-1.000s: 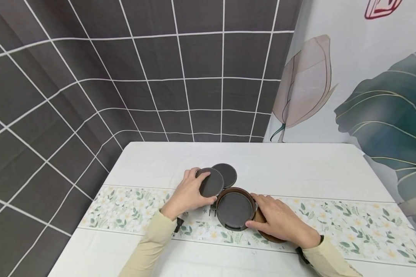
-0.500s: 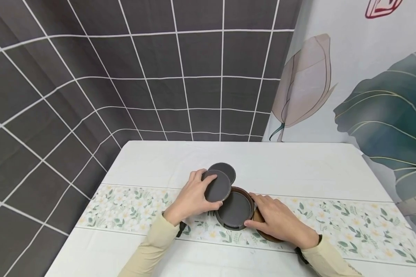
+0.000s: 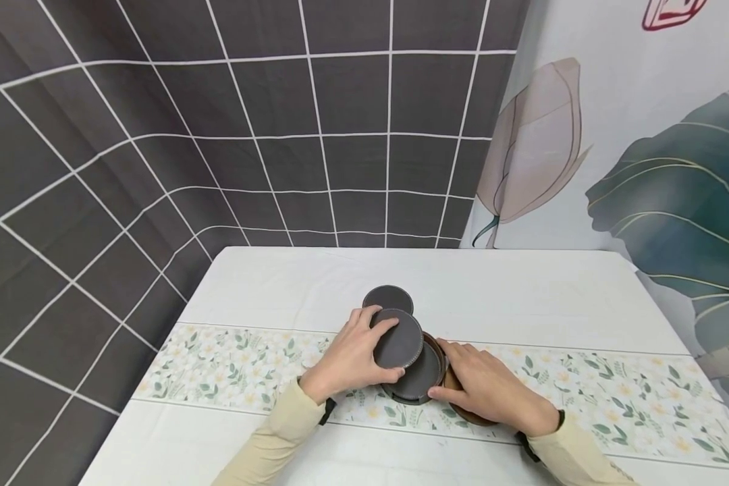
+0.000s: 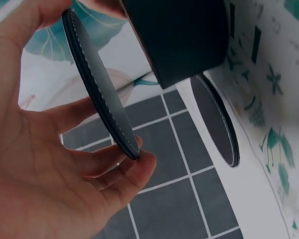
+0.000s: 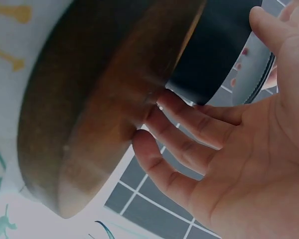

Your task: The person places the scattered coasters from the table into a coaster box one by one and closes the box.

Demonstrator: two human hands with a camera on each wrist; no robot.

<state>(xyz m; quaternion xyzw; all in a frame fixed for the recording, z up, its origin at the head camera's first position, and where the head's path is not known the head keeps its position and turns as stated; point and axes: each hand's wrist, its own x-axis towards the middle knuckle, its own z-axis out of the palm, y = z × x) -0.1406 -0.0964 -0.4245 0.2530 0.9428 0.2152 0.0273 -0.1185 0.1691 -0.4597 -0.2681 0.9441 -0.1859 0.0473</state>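
Observation:
My left hand pinches a round dark leather coaster by its edge, thumb on one side and fingers on the other. The coaster, with light stitching round its rim, hangs tilted over the left part of a round dark holder with a brown inner wall. My right hand grips the holder's right side, thumb at the near rim and fingers at the far side. In the right wrist view, a round brown wooden piece touches its fingertips. Another dark coaster lies flat behind the holder.
A white table bears a floral strip across its middle. Dark grid-patterned cloth hangs behind and to the left, and a white leaf-print curtain hangs at the right.
My left hand has carried its coaster rightward and nearer, from beside the holder to over its left part. My right hand stays on the holder.

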